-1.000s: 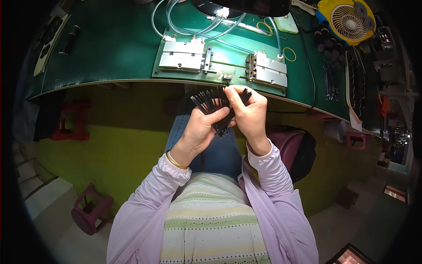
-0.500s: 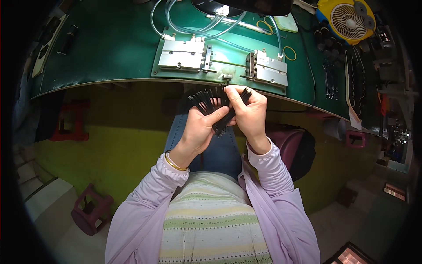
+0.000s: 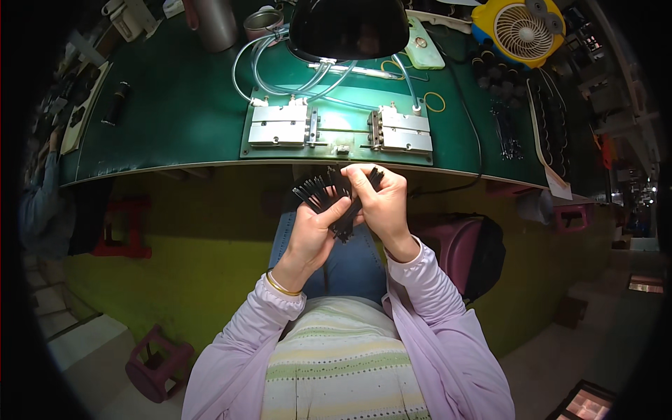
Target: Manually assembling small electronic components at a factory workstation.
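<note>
A fanned bundle of thin black wire-like pieces [image 3: 313, 192] with small shiny tips is held over my lap, just in front of the bench edge. My left hand [image 3: 311, 234] is closed around the bundle, thumb across it. On the bundle's right side my right hand [image 3: 381, 203] pinches some of the pieces between thumb and fingers; more ends stick out past its knuckles. Beyond the hands, a plate-mounted fixture has a left metal block [image 3: 278, 127] and a right metal block [image 3: 406, 131] facing each other, with clear air tubes [image 3: 259, 70] attached.
A black lamp head [image 3: 348, 31] overhangs the fixture on the green bench [image 3: 178, 105]. To the right are a yellow-and-blue fan [image 3: 525, 33], a light green phone-shaped item [image 3: 424, 45] and a pile of black pieces [image 3: 505, 129]. A maroon stool [image 3: 448, 245] stands right of my legs.
The view has tilted up, so more of the bench's far side shows, including a metal flask and a cup. Both hands still hold the black bundle in nearly the same grip.
</note>
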Demonstrator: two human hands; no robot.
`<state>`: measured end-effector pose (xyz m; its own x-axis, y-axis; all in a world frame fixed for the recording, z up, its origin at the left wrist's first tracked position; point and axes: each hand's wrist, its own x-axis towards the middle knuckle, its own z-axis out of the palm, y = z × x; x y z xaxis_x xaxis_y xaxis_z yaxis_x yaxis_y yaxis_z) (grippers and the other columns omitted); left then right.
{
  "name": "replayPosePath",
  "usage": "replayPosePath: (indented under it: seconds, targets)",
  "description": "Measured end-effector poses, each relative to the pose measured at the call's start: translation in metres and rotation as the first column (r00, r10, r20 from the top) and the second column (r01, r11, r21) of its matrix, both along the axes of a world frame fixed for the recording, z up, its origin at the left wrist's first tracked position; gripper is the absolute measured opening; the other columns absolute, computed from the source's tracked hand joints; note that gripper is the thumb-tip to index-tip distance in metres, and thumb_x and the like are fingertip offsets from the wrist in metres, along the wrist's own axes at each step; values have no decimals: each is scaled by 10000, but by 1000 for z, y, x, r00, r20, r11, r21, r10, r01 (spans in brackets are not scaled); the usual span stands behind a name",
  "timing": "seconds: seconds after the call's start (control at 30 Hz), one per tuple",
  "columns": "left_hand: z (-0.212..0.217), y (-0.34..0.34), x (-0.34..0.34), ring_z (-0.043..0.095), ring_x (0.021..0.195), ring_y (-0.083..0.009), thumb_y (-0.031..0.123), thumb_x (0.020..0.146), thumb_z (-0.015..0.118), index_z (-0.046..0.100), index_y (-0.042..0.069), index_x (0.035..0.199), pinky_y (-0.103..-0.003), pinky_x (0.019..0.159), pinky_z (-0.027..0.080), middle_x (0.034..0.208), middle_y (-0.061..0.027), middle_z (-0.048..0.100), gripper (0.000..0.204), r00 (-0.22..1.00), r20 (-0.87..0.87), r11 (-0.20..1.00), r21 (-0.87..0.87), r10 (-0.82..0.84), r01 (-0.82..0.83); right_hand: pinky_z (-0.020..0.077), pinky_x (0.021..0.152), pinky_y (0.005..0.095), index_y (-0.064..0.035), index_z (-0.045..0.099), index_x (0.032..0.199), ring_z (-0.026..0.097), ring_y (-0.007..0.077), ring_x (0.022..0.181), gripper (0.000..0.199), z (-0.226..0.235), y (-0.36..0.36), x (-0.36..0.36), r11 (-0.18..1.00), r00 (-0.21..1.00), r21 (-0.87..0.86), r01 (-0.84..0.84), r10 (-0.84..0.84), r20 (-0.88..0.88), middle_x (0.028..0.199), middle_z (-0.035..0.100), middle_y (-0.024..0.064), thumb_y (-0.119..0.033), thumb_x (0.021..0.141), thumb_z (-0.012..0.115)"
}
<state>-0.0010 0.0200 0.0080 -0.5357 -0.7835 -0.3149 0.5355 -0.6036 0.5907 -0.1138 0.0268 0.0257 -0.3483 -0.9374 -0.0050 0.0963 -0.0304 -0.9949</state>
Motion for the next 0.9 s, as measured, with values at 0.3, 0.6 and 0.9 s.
replayPosePath:
  seconds: [0.3,0.6,0.9]
  targets:
    - [0,-2,-2,560,708,-127,16,799,524,530,-5,937,-259,634,501,838,-49,558,139,999,-29,1000,13,-26,26,352,324,180,10,606,758,481,34,438,178,5,0,-3,995,999,94,-33,32,16,583,578,13,-150,807,544]
    - [-23,4,3,505,750,-109,55,829,497,444,40,1038,-222,602,432,892,-30,502,216,994,105,999,-7,40,-40,362,338,202,-2,602,707,465,44,391,180,-13,2,1,999,1000,-41,4,-3,16,540,565,31,-171,761,568]
    - [-9,26,0,505,685,-90,74,831,505,470,52,980,-218,587,428,836,-18,506,155,986,169,997,-74,1,12,371,361,192,1,600,720,487,45,422,196,1,31,-5,1000,999,-26,12,-11,36,551,569,31,-179,780,551]
